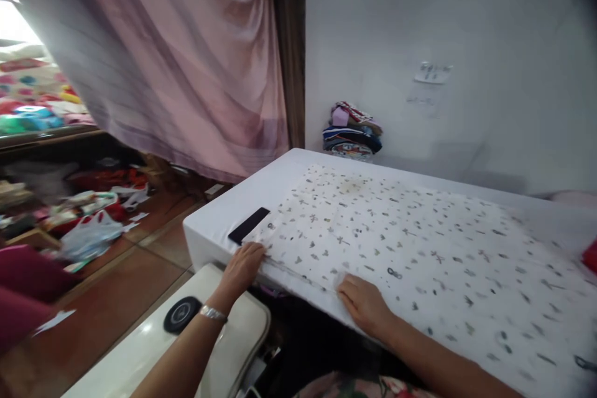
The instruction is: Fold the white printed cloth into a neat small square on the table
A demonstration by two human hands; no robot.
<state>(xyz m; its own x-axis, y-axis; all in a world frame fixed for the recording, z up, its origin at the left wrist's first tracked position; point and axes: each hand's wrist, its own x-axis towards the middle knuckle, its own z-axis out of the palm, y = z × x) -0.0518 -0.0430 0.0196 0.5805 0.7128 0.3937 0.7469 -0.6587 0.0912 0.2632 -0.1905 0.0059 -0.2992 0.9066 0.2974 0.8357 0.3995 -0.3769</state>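
Note:
A white cloth (373, 230) printed with small dark and olive motifs lies spread over a white-covered table (275, 177). My left hand (245, 264), with a silver band at the wrist, is closed on the near edge of the cloth by its left corner. Farther right along that same edge, my right hand (366, 305) is curled closed on a bit of the fabric. Its fingertips are partly hidden. A flat dark rectangular object (249, 226) lies on the table just beyond my left hand. Two small scissor-like shapes (394, 273) show on the cloth; I cannot tell whether they are printed.
Below my left arm stands a cream machine top (140, 342) with a round black disc (181, 315). Folded clothes (353, 130) are stacked at the table's far side, against the wall. A pink curtain (209, 62) hangs at left. Bags and fabrics (91, 236) litter the tiled floor.

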